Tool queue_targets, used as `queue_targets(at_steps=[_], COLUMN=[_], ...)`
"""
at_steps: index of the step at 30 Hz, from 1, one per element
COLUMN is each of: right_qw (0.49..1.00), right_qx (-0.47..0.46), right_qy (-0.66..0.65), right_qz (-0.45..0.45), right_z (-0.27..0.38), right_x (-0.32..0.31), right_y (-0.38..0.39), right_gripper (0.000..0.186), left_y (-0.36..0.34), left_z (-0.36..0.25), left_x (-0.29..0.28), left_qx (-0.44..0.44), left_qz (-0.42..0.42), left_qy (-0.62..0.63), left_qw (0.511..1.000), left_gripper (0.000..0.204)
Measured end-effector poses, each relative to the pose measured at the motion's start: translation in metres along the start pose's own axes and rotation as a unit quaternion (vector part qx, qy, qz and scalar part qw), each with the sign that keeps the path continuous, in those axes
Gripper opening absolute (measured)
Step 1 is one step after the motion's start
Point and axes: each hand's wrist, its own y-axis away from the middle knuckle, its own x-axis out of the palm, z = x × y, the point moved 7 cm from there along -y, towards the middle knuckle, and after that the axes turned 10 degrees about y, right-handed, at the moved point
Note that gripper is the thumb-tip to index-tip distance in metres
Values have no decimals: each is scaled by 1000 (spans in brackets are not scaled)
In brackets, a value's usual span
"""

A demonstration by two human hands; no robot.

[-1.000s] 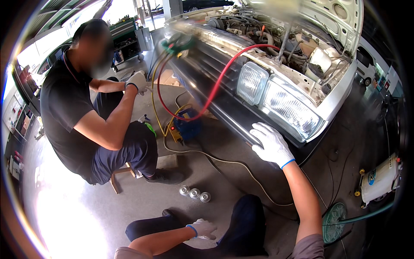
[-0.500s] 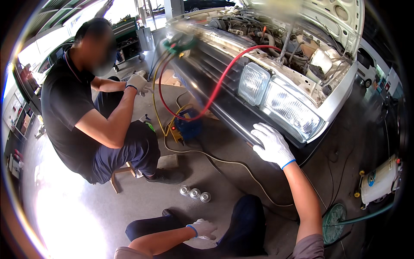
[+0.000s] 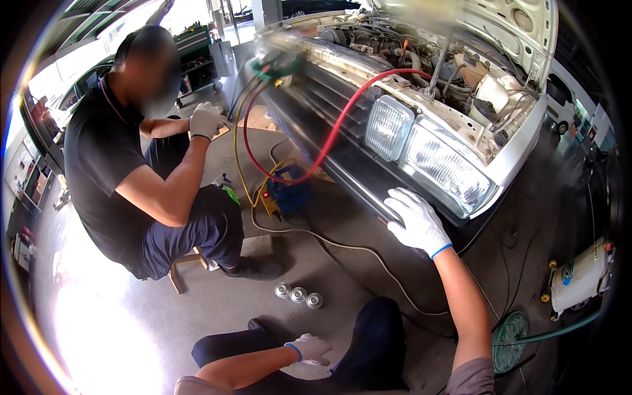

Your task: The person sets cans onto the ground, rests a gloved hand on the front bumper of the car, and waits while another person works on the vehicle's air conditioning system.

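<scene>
My right hand (image 3: 418,220), in a white glove with a blue cuff, rests open on the black bumper (image 3: 352,191) below the headlight (image 3: 444,168) of a car whose hood is up. My left hand (image 3: 311,349), gloved the same way, hangs loosely between my knees, fingers apart, with nothing seen in it. Several steps of floor beyond it stand three small silver cans (image 3: 298,294). A green manifold gauge set (image 3: 275,66), blurred, is at the car's front, with a red hose (image 3: 336,135) looping up into the engine bay.
A co-worker (image 3: 108,151) squats at the left, gloved hands (image 3: 207,120) raised together. A blue and yellow device (image 3: 286,187) sits on the floor by the bumper, with a cable (image 3: 368,253) running from it. At the right are a white tank (image 3: 579,273) and a green round base (image 3: 511,339).
The co-worker's gloved hands have risen slightly and turned. Both of my hands have stayed in place.
</scene>
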Motion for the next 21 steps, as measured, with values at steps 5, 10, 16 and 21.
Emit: queue_targets(at_steps=[5, 10, 16, 21], right_qw=[1000, 1000, 1000, 1000], right_qx=[-1, 4, 13, 9], right_qy=[-5, 8, 6, 3], right_qz=[4, 17, 28, 19], right_z=[-1, -1, 1, -1], right_x=[0, 1, -1, 2], right_y=[0, 0, -2, 0], right_gripper=[50, 52, 52, 51], left_y=[-2, -1, -1, -1], left_z=[1, 0, 1, -1], left_x=[3, 0, 0, 0], left_qx=[-2, 0, -3, 3], left_qz=[5, -16, -15, -6], left_qy=[-4, 7, 9, 6], left_qw=[1000, 1000, 1000, 1000], left_gripper=[68, 66, 65, 65])
